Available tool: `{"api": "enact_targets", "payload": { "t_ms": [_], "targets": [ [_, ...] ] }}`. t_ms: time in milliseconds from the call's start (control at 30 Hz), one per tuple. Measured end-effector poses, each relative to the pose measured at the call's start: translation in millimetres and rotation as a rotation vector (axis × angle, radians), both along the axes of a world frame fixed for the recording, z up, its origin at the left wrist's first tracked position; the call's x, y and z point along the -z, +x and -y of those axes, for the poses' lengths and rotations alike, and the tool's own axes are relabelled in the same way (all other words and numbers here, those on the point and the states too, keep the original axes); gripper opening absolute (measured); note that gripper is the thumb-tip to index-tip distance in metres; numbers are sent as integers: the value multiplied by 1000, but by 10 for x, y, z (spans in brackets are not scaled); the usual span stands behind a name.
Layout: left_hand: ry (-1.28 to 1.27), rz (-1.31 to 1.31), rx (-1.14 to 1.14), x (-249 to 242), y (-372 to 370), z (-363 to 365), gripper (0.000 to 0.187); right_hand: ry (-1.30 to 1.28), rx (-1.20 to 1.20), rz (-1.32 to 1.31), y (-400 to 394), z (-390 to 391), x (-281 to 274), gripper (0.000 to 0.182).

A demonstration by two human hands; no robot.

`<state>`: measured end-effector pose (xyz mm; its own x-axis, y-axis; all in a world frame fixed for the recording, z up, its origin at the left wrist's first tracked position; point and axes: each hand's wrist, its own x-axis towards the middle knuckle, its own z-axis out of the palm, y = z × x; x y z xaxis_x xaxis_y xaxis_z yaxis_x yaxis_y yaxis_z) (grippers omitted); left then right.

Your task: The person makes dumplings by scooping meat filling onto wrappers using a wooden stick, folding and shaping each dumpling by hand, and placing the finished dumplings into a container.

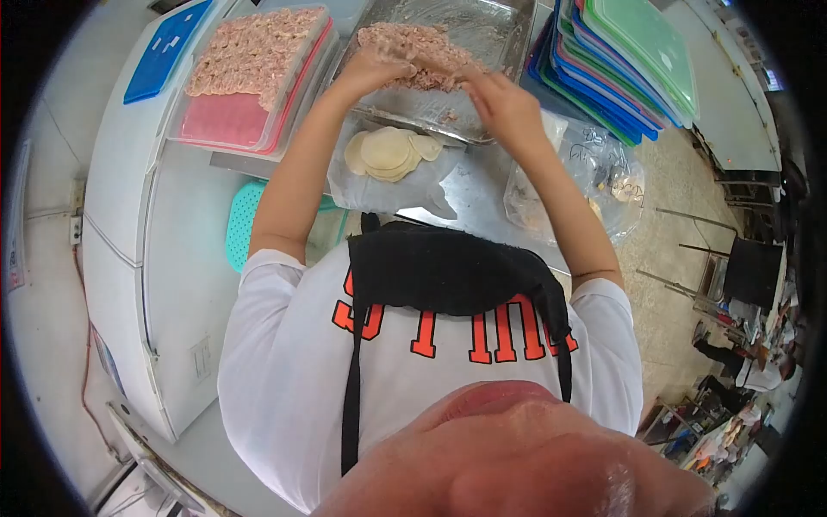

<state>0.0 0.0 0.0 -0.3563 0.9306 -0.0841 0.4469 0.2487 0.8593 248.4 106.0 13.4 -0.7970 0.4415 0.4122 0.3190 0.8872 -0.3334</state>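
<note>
Coarse pale-pink minced filling (435, 76) lies heaped in a shallow rectangular metal tray (487, 34). The left hand (376, 69) meets the mound with bent fingers; the right hand (506, 102) reaches its opposite edge, fingers curled (whether either grasps anything cannot be told). Nearer the body, overlapping thin, pale round sheets (386, 153) rest on whitish plastic (366, 191). Stacked blue and green plastic lids (633, 60) stand right of the tray.

From here, I see a shiny metal table (482, 185). A metal tray (493, 36) of minced meat (435, 79) lies on it; nearer the person, a pale plastic sheet (366, 191) carries overlapping round dough wrappers (385, 152). To the right lies a clear bag (618, 196) with black writing.
</note>
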Motion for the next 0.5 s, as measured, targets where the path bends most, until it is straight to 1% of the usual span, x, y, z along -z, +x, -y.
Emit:
{"api": "enact_targets", "payload": {
  "t_ms": [33, 67, 100, 167, 200, 233, 267, 300, 333, 367, 400, 433, 467, 500],
  "targets": [
    [74, -16, 45, -25, 16, -12, 60, -24, -12, -9, -64, -48, 139, 29],
    [143, -29, 95, -35, 43, -6, 60, -53, -19, -14, -92, -82, 284, 23],
    [162, 0, 92, -44, 201, -28, 60, -36, -18, 16, 55, -226, 331, 23],
    [92, -11, 96, -261, 250, 94, 64, 30, 105, 291, 101, -477, 427, 21],
    [98, -16, 96, -342, 259, 133, 64, -42, 97, 313, 155, -513, 351, 26],
    [113, 102, 110, -406, 259, 186, 58, -34, 98, 312, 205, -530, 255, 26],
    [119, 224, 128, -449, 291, 232, 53, -199, 87, 218, 281, -511, 177, 29],
    [120, 227, 131, -499, 347, 256, 53, -361, 73, 123, 347, -478, 78, 33],
    [382, -96, 135, -553, 398, 282, 48, -358, 73, 126, 390, -411, -89, 33],
    [637, -428, 133, -581, 418, 300, 44, -531, -48, 62, 410, -322, -269, 35],
    [639, -429, 132, -580, 411, 301, 44, -702, -168, -4, 405, -237, -365, 38],
    [495, -342, 206, -568, 402, 295, 42, -701, -166, -5, 363, -134, -370, 38],
    [352, -252, 279, -560, 394, 285, 41, -637, -213, 25, 300, -18, -362, 36],
    [354, -248, 283, -592, 376, 273, 41, -574, -256, 56, 271, 58, -337, 35]
  ]
}}
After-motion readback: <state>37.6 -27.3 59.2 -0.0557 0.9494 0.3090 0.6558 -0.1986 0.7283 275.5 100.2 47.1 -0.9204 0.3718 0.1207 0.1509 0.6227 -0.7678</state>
